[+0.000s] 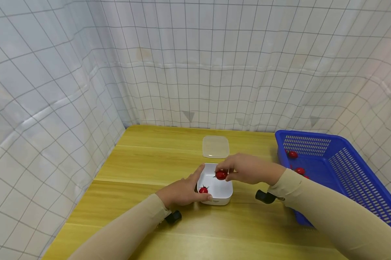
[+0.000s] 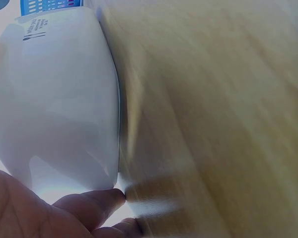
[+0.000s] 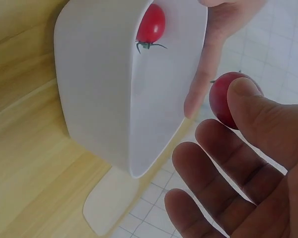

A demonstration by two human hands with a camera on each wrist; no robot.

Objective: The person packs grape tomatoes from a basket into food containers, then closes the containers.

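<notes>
Hands [image 1: 182, 191] [image 1: 247, 168] angle inward, left holding white container [image 1: 222, 201], right pinching tomato [image 1: 221, 175].

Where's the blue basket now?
In the head view, the blue basket stands on the right of the table, right of the white container, partly behind the right sleeve.

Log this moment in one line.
right hand: pinches red oval tomato | left hand: holds white squarish box | in box: another tomato
</notes>
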